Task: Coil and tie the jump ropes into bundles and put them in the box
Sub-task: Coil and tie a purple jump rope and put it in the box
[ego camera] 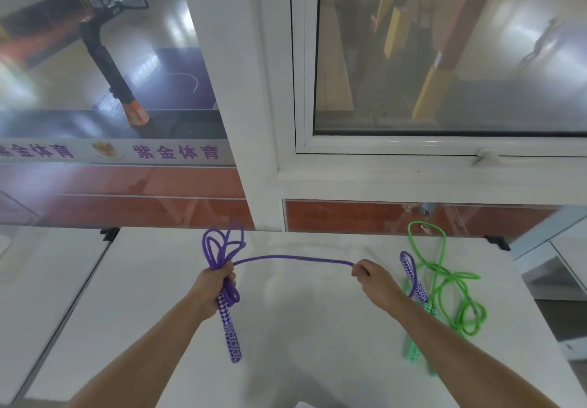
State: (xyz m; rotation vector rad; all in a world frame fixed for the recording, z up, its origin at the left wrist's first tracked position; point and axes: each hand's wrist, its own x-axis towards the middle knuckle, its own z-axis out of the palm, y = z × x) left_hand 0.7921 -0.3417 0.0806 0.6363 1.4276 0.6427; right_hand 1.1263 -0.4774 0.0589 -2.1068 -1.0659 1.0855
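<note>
The looped purple rope (pixel 222 248) is gripped by the left hand (pixel 212 290); its cord is pinched by the right hand (pixel 371 277); a green rope (pixel 451 283) lies tangled on the white surface (pixel 301 328).

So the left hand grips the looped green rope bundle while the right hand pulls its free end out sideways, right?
Not quite: the head view shows the left hand gripping a looped purple rope bundle; the right hand pulls its free end sideways. The green plastic jump rope lies untouched on the white table.

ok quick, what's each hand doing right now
Left hand: closed around the coiled loops of the purple jump rope, one handle hanging below.
Right hand: pinching the rope's free stretch.
</note>
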